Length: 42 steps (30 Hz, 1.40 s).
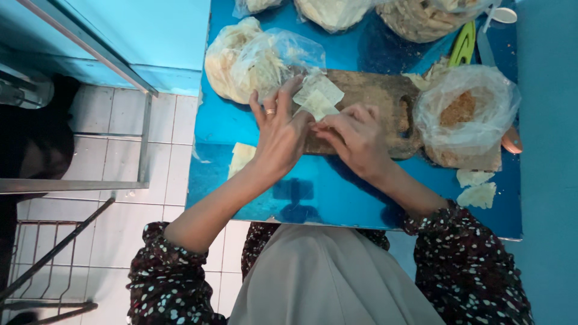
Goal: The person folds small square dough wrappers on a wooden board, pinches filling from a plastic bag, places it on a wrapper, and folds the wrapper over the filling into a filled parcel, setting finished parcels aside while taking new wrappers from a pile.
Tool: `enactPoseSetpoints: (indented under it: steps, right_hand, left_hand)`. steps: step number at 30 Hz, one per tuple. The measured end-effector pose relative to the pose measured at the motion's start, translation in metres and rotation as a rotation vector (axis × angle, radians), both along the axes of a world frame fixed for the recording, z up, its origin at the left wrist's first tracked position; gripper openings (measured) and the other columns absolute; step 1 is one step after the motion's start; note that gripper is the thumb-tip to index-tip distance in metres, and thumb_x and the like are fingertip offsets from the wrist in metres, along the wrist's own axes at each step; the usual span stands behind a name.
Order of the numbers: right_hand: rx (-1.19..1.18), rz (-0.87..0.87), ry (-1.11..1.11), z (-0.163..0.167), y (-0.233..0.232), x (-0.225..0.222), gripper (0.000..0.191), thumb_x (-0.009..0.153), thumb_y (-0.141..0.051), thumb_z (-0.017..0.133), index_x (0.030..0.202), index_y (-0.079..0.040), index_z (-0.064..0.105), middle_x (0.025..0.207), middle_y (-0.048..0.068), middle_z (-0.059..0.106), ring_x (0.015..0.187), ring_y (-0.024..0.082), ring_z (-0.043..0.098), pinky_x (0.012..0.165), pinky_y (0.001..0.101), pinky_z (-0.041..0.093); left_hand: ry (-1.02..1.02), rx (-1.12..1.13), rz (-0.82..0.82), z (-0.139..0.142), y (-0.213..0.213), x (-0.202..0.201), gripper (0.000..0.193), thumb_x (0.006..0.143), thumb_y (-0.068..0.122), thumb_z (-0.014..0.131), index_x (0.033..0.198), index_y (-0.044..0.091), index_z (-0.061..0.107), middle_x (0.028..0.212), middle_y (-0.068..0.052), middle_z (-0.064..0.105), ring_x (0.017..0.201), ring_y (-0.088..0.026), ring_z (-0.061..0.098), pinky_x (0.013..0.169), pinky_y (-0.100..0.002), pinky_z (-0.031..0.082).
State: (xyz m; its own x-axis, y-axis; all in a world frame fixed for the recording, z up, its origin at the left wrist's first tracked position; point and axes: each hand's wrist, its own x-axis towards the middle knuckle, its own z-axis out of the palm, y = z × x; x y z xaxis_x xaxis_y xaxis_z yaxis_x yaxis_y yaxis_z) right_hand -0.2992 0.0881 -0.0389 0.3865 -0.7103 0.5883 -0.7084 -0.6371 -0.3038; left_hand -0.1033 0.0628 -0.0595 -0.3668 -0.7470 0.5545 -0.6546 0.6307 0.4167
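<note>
On a worn wooden cutting board [376,90] lies a pale, folded dough wrapper [319,96]. My left hand [280,129], with a ring on one finger, rests on the wrapper's left side, fingers spread over it. From the right, my right hand [355,135] pinches the wrapper's lower edge with its fingertips. Both hands meet over the board's left half. The board lies on a shiny blue table [337,192].
A clear bag of flat wrappers [253,57] lies left of the board. A bag with brown crumbly filling [466,114] sits at the right. Loose dough pieces [477,188] and another piece [241,157] lie on the table. More bags [421,15] and a green tool [462,45] stand behind. A tiled floor [162,132] is at left.
</note>
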Motion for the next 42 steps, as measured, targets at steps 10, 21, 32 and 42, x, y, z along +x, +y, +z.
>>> enactPoseSetpoints:
  steps: [10, 21, 32, 42]
  right_hand:
    - [0.204, -0.024, -0.104, 0.005, -0.012, 0.000, 0.020, 0.094, -0.009, 0.079, 0.109, -0.011, 0.066, 0.098, -0.002, 0.070, 0.095, 0.023, 0.065, 0.090, 0.0410, 0.039]
    - [0.145, -0.063, -0.037, 0.003, -0.015, 0.001, 0.020, 0.091, -0.009, 0.077, 0.108, -0.013, 0.067, 0.097, -0.004, 0.071, 0.096, 0.022, 0.062, 0.092, 0.0434, 0.039]
    - [0.089, -0.038, -0.032, 0.014, -0.016, 0.002, 0.027, 0.091, -0.014, 0.080, 0.114, -0.015, 0.065, 0.103, -0.003, 0.069, 0.098, 0.021, 0.061, 0.096, 0.0428, 0.038]
    - [0.014, -0.136, 0.123, 0.013, -0.038, 0.011, 0.018, 0.096, -0.015, 0.075, 0.111, -0.016, 0.066, 0.101, -0.003, 0.071, 0.097, 0.023, 0.059, 0.092, 0.0447, 0.036]
  left_hand:
    - [0.019, -0.064, -0.024, 0.003, 0.003, 0.001, 0.007, 0.090, 0.011, 0.070, 0.096, 0.010, 0.072, 0.160, -0.014, 0.036, 0.140, -0.036, 0.038, 0.118, -0.073, 0.015]
    - [0.025, -0.061, 0.015, -0.005, -0.001, -0.004, 0.011, 0.094, 0.011, 0.069, 0.103, 0.009, 0.072, 0.162, -0.014, 0.033, 0.142, -0.036, 0.037, 0.118, -0.072, 0.015]
    - [0.035, -0.029, 0.000, -0.003, -0.006, -0.003, 0.010, 0.091, 0.013, 0.071, 0.100, 0.009, 0.072, 0.161, -0.015, 0.032, 0.141, -0.037, 0.036, 0.117, -0.073, 0.013]
    - [0.007, -0.020, 0.098, -0.002, -0.003, -0.003, 0.064, 0.089, 0.015, 0.078, 0.145, 0.013, 0.047, 0.167, -0.018, 0.016, 0.148, -0.043, 0.028, 0.120, -0.074, 0.008]
